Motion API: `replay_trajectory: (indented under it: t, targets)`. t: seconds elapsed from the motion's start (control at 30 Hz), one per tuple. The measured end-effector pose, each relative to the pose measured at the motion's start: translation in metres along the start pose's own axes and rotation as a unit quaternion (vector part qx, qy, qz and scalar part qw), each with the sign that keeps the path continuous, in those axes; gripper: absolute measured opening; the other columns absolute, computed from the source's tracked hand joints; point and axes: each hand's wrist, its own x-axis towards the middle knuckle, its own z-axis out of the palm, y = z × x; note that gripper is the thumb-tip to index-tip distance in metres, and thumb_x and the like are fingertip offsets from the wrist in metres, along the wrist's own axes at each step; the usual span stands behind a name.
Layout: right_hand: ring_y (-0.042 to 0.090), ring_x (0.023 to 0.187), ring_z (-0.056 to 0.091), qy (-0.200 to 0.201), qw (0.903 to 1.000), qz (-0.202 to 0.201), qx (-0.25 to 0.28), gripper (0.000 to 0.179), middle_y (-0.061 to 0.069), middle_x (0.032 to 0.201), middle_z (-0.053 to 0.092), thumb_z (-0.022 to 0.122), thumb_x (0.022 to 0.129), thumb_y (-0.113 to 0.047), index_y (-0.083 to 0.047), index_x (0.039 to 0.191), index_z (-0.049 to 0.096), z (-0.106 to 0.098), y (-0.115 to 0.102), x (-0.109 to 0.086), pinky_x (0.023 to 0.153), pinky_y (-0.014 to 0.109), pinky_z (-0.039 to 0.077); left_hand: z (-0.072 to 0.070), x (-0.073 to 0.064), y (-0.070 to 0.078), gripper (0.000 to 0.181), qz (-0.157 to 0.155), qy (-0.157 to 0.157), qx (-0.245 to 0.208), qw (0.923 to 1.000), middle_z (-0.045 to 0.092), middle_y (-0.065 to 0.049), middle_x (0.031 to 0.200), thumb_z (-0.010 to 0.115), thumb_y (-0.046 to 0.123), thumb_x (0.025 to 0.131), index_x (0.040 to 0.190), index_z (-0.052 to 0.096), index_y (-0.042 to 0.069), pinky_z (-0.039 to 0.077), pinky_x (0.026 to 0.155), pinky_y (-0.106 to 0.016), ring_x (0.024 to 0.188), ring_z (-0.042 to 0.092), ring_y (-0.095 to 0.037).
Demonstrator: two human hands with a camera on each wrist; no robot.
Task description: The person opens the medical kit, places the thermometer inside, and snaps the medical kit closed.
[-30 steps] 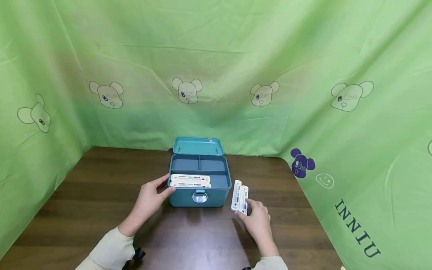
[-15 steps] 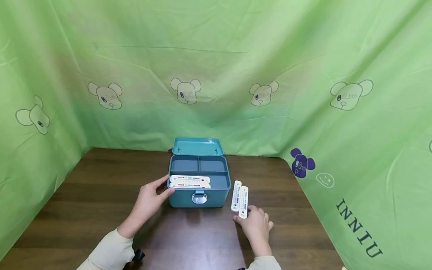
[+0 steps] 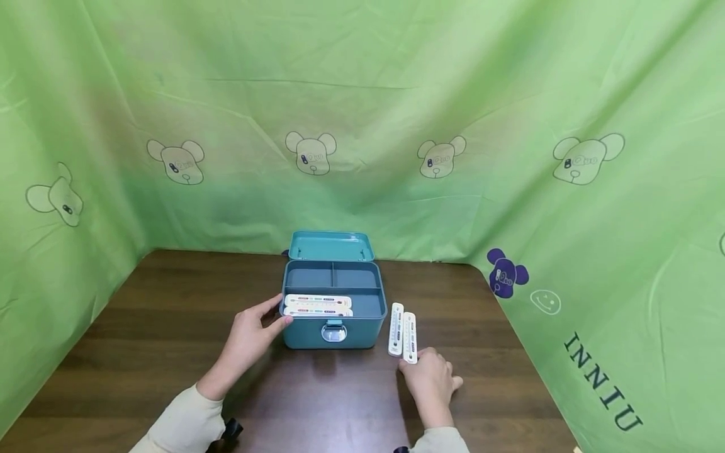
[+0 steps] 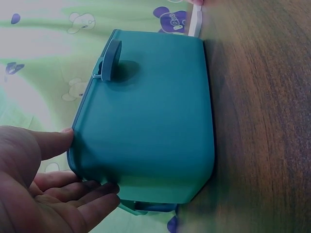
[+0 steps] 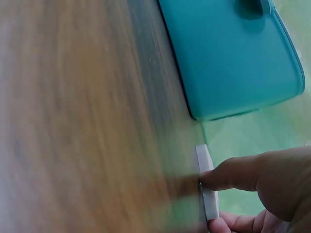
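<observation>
A teal storage box [image 3: 308, 335] stands on the table with its lid [image 3: 331, 245] up. My left hand [image 3: 248, 340] holds its front left corner, thumb at the front rim and fingers along the left side. White strip thermometers [image 3: 317, 301] lie crosswise in the box's front compartment. To the right of the box, two more lie side by side: a left thermometer [image 3: 396, 328] and a right thermometer [image 3: 410, 333]. My right hand [image 3: 428, 380] pinches the near end of the right one. In the right wrist view, thumb and finger sit on either side of a white thermometer [image 5: 211, 204].
A divider splits the rear of the box into two compartments [image 3: 309, 275]. The front carries a clasp [image 3: 334, 332]. A green printed curtain [image 3: 362, 94] surrounds the brown wooden table [image 3: 198, 296] at the back and sides.
My right hand has slid back toward me along the right thermometer to its near end. That thermometer has shifted slightly. My left hand stays at the box corner.
</observation>
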Motion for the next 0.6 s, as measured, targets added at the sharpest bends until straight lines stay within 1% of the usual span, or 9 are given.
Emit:
replay_trajectory:
  t: [0.17, 0.33, 0.4, 0.5, 0.6]
  targets:
    - [0.049, 0.102, 0.060, 0.004, 0.9998, 0.012, 0.016, 0.040, 0.023, 0.102, 0.070, 0.079, 0.074, -0.028, -0.003, 0.105, 0.071, -0.008, 0.010, 0.003, 0.084, 0.066, 0.034, 0.001, -0.001, 0.000, 0.060, -0.004, -0.002, -0.001, 1.0000, 0.062, -0.019, 0.141, 0.078, 0.022, 0.093, 0.146, 0.057, 0.003, 0.056, 0.097, -0.045, 0.122, 0.066, -0.033]
    - [0.048, 0.102, 0.062, 0.012, 0.9980, 0.024, 0.057, 0.043, 0.021, 0.108, 0.072, 0.074, 0.077, -0.028, -0.004, 0.112, 0.072, -0.019, 0.021, 0.012, 0.083, 0.063, 0.036, 0.001, 0.000, 0.000, 0.059, 0.000, 0.004, -0.001, 1.0000, 0.063, -0.019, 0.140, 0.078, 0.022, 0.093, 0.145, 0.057, 0.003, 0.057, 0.097, -0.046, 0.121, 0.067, -0.033]
    - [0.047, 0.101, 0.062, 0.018, 0.9971, 0.025, 0.070, 0.044, 0.019, 0.106, 0.073, 0.072, 0.078, -0.027, -0.004, 0.115, 0.072, -0.023, 0.026, 0.017, 0.082, 0.061, 0.036, 0.001, 0.001, 0.000, 0.060, 0.003, 0.005, 0.000, 1.0000, 0.063, -0.019, 0.140, 0.078, 0.023, 0.093, 0.145, 0.057, 0.003, 0.056, 0.097, -0.046, 0.121, 0.067, -0.033]
    - [0.044, 0.101, 0.062, 0.031, 0.9964, 0.016, 0.078, 0.043, 0.016, 0.104, 0.073, 0.072, 0.079, -0.026, -0.004, 0.116, 0.071, -0.029, 0.033, 0.026, 0.081, 0.059, 0.035, 0.001, 0.002, -0.001, 0.060, 0.003, 0.006, -0.003, 1.0000, 0.063, -0.020, 0.139, 0.078, 0.022, 0.093, 0.145, 0.057, 0.002, 0.056, 0.097, -0.045, 0.122, 0.067, -0.033]
    - [0.041, 0.101, 0.063, 0.042, 0.9957, -0.008, 0.082, 0.041, 0.014, 0.103, 0.073, 0.072, 0.079, -0.024, -0.005, 0.116, 0.070, -0.036, 0.039, 0.035, 0.081, 0.057, 0.034, 0.003, 0.003, -0.002, 0.060, 0.002, 0.007, -0.007, 0.9999, 0.063, -0.019, 0.140, 0.078, 0.023, 0.093, 0.145, 0.057, 0.002, 0.056, 0.099, -0.044, 0.123, 0.066, -0.032]
